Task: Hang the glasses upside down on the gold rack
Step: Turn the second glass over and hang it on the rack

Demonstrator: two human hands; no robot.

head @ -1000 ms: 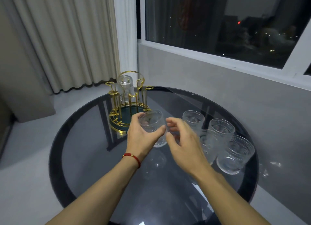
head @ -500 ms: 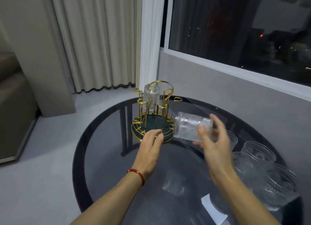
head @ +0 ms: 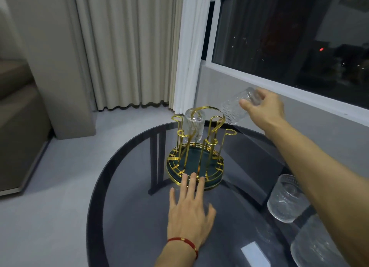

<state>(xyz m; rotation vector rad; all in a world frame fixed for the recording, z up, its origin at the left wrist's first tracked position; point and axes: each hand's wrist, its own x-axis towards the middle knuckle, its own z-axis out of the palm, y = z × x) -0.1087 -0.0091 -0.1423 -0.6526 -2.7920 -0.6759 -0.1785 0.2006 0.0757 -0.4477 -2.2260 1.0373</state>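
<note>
Glass table (head: 127, 196): gold rack (head: 196, 150) with one inverted glass (head: 194, 127).

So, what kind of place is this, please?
Most likely a living room in a home, at night. A round dark glass table stands by floor-length curtains, a window shows a dark view with small lights, and part of a sofa sits on the left.

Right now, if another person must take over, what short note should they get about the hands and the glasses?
Right hand: holds a glass, tilted mouth-down, above the gold rack.
Left hand: open, flat on the table, fingertips at the rack's base.
Done: one hung glass, upside down.
Left: hang the held glass, then the upright glasses at the table's right.
</note>
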